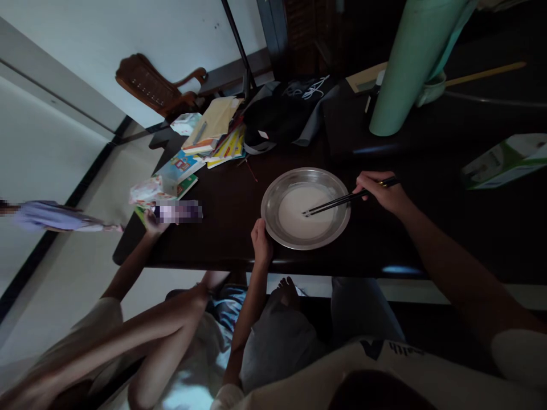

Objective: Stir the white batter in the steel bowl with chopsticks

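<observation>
A round metal plate (273, 196) with pale liquid in it sits on the dark table (231, 228) in front of me. My right hand (382, 192) is closed around a pair of black chopsticks (342, 200), whose tips rest in the liquid near the plate's middle. My left hand (260, 242) grips the plate's near-left rim, fingers curled against it.
Another person sits at my left, a hand (154, 222) at the table's left edge by a blurred object. A pile of books and papers (209, 142), dark cloth (277, 117), a tall green cylinder (405, 62) and a green-white box (504, 162) lie further back. A wooden chair (158, 88) stands by the wall.
</observation>
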The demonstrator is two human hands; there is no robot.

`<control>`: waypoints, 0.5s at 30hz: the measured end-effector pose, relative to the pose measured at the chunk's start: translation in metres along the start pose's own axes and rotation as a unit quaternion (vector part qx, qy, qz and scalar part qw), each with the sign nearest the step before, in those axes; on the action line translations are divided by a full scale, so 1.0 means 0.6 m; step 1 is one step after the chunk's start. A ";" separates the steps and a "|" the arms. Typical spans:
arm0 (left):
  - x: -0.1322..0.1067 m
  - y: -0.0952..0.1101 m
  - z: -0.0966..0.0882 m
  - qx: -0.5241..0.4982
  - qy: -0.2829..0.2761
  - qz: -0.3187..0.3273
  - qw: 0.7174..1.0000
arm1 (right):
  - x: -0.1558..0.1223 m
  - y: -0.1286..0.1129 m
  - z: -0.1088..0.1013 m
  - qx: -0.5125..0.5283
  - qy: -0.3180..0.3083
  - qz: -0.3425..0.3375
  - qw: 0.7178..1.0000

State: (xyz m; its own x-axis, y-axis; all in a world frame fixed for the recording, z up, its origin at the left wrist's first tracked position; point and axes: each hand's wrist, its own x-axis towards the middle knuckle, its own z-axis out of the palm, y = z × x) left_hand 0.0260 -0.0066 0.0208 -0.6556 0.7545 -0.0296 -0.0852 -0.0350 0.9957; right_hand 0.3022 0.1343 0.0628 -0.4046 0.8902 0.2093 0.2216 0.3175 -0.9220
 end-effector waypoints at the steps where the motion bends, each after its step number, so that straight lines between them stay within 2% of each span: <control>1: 0.000 0.000 -0.001 0.004 -0.002 0.000 1.000 | -0.001 -0.001 0.003 -0.002 -0.018 -0.001 1.000; 4: -0.001 0.001 -0.002 0.010 -0.008 0.002 1.000 | -0.001 -0.001 0.010 -0.012 -0.045 -0.003 0.999; 10: 0.004 -0.008 -0.003 -0.009 -0.008 0.001 1.000 | 0.000 0.001 -0.001 -0.012 0.016 0.004 1.000; 15: 0.005 -0.010 -0.004 -0.002 -0.005 0.006 1.000 | -0.001 -0.001 0.006 -0.010 -0.036 0.002 0.999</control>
State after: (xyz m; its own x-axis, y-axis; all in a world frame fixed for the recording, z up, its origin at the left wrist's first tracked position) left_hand 0.0229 -0.0059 0.0143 -0.6487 0.7609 -0.0160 -0.0797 -0.0470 0.9957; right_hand 0.2993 0.1321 0.0621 -0.4657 0.8663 0.1806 0.2419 0.3209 -0.9157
